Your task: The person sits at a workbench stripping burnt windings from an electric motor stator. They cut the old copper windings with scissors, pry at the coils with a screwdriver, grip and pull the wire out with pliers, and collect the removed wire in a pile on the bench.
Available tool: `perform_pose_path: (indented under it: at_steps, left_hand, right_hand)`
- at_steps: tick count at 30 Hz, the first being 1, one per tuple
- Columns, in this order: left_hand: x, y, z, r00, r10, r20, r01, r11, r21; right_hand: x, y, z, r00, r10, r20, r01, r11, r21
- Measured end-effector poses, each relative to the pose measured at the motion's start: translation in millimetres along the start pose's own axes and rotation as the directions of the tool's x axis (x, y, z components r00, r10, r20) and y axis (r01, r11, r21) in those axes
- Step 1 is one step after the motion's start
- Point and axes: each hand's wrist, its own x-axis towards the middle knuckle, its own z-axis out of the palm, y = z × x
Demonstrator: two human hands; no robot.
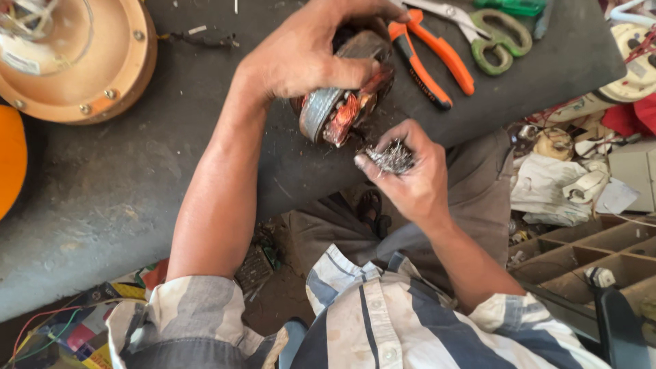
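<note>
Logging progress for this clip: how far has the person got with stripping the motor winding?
Partly done. The right hand pinches a bundle of cut wire ends that is already free. In hand: the left hand grips the motor stator at the bench edge. Left: copper coils remain in the stator. The orange-handled pliers lie unused.

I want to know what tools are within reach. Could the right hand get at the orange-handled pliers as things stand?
Probably not straight away: the right hand is closed on a bundle of silvery wire. The orange-handled pliers lie uncovered on the table just beyond it.
</note>
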Motion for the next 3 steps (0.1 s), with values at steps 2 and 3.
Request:
perform_pose_path:
  at_steps: [2, 3]
  left_hand:
    - [-0.8, -1.8, -0.4, 0.999, 0.033, -0.005, -0.033, 0.998, 0.057]
    - [-2.3, -2.2, -1.2, 0.999, 0.048, -0.002, -0.048, 0.996, 0.070]
  right_hand:
    - [-3.3, 5.1, -0.7, 1.000, -0.031, 0.000, 0.031, 0.999, -0.025]
    - [-4.2, 7.2, 1.5, 0.997, -0.082, -0.007, 0.082, 0.996, -0.038]
